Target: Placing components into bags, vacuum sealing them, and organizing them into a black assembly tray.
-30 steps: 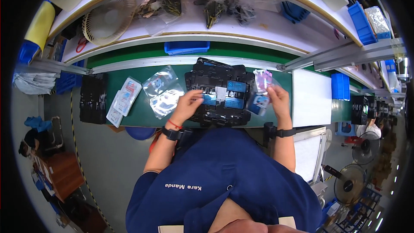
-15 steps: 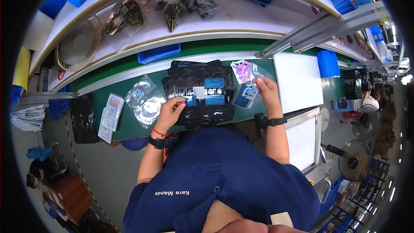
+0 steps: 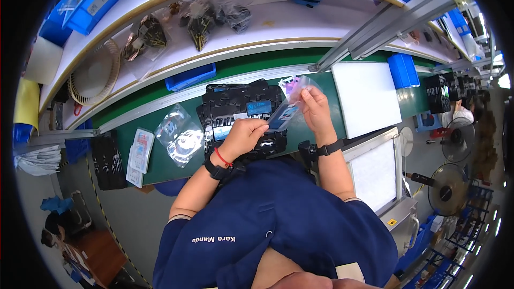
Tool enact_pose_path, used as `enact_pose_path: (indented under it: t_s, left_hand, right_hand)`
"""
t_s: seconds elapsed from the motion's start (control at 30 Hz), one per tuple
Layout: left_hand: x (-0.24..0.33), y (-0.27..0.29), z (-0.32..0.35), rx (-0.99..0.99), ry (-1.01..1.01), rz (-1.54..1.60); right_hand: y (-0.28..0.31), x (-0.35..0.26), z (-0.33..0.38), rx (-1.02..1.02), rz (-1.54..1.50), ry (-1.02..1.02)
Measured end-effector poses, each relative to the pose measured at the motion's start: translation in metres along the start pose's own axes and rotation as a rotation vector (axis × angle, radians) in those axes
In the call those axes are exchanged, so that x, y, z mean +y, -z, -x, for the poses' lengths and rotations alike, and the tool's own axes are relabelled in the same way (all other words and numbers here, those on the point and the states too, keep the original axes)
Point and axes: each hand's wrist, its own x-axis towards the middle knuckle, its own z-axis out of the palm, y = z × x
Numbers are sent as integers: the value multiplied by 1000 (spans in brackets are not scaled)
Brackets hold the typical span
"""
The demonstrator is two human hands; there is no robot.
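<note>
A clear plastic bag [image 3: 284, 113] with a blue printed piece inside slants over the right side of the black plastic tray [image 3: 211, 111]. My right hand [image 3: 318, 111] pinches the bag's upper end. At its lower end the fingers of my left hand [image 3: 242, 138] are closed on the edge; whether they also grip a piece inside is hidden. In the tray lie blue flat pieces [image 3: 259, 107], partly covered by my left hand and the bag. Behind the bag sits a pink and white printed packet [image 3: 289, 84].
Left of the tray lie clear plastic bags [image 3: 179, 135] and white flat packs [image 3: 140, 152], beside stacked black trays [image 3: 108, 161]. A white board [image 3: 365, 99] lies to the right. Behind stand a blue bin [image 3: 190, 76] and a shelf [image 3: 241, 40] holding bagged parts.
My left hand has moved right from the tray's left piece to the bag. My right hand has brought the bag left, off the table and over the tray.
</note>
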Motion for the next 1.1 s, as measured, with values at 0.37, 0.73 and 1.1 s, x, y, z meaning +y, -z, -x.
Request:
enact_pose_path:
  t_s: [0.37, 0.73, 1.1]
  left_hand:
    - [-18, -3, -8, 56, 160, 150]
    - [-26, -23, -18, -27, 374, 192]
    - [-42, -42, -26, -165, 396, 262]
  right_hand:
    - [-17, -17, -6, -27, -14, 11]
    - [-2, -10, -4, 47, 93, -32]
    - [17, -3, 3, 120, 133, -164]
